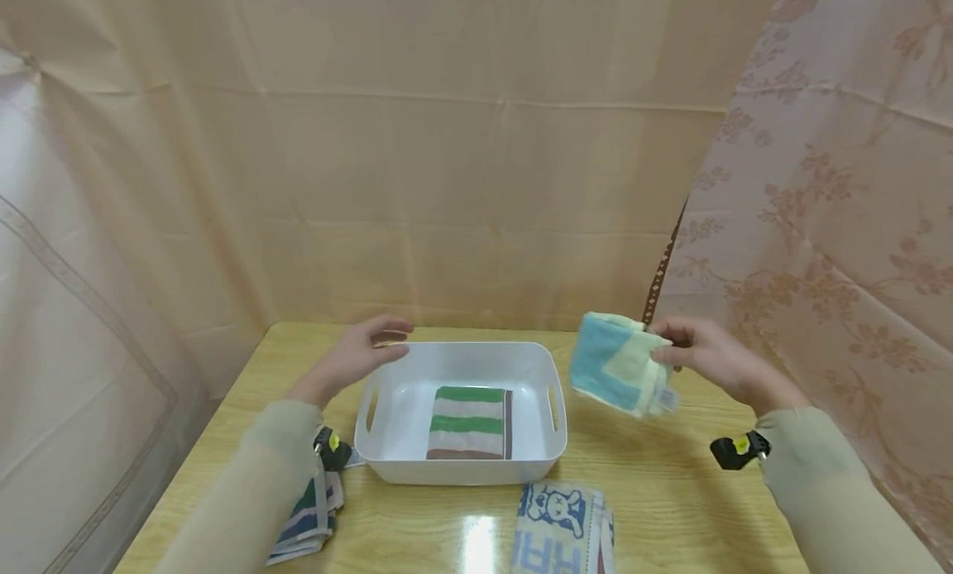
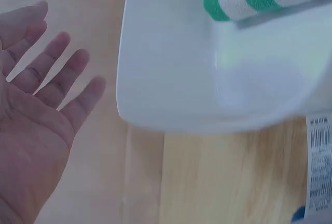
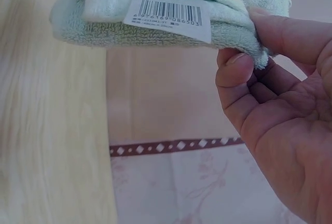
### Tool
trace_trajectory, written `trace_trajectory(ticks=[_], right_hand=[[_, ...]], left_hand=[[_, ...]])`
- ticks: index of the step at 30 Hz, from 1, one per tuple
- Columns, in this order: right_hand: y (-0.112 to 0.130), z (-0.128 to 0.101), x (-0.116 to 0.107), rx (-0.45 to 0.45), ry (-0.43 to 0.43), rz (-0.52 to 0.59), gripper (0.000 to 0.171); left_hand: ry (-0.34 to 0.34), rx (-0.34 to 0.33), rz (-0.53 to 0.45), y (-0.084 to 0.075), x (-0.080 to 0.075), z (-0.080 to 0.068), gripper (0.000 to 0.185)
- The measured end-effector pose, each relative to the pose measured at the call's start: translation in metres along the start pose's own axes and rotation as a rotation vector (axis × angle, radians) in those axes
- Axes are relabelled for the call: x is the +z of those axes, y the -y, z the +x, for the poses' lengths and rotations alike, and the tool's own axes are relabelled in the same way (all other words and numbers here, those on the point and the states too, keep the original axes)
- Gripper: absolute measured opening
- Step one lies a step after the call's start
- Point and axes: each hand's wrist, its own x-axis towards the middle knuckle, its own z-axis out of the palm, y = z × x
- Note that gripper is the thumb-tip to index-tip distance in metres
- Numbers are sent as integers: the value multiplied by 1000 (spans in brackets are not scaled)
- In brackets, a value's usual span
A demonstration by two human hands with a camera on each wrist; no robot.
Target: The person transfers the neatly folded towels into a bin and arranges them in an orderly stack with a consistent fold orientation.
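Folded blue-and-cream towel (image 1: 616, 364) held aloft at right of centre in the head view, pinched at its right edge by right hand (image 1: 711, 352); thumb and fingers (image 3: 236, 86) curled onto the cloth, barcode tag (image 3: 168, 16) hanging beneath. Long axis tilted, running from upper left down to lower right. White basin (image 1: 387, 466) just left of and below towel, on tabletop (image 1: 670, 491), with green-striped towel (image 1: 471, 423) folded inside. Left hand (image 1: 361, 352) at basin's far-left corner, fingers (image 2: 57, 73) spread, gripping nothing. Right hand nearer the held towel. Rabbit-print towel (image 1: 562, 524) at lower centre; striped cloth (image 1: 308, 520) at lower left.
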Motion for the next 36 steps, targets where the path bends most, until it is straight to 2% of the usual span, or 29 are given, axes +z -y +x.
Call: trace_trajectory(ticks=[5,12,19,27,36], right_hand=[[15,5,3,-13,5,-10,26],[27,14,10,-62,-6,4,24],[37,22,20,-55,18,84,26],[47,30,32,-62,56,145,26],[49,36,42,-80,93,158,23]], left_hand=[[24,8,-10,-10,11,6,50],[74,58,-55,-24,25,11,48],[140,88,-104,-38,42,16,42],[243,92,-148,-55,59,19,41],[314,185,-183,-64,71,23,43]])
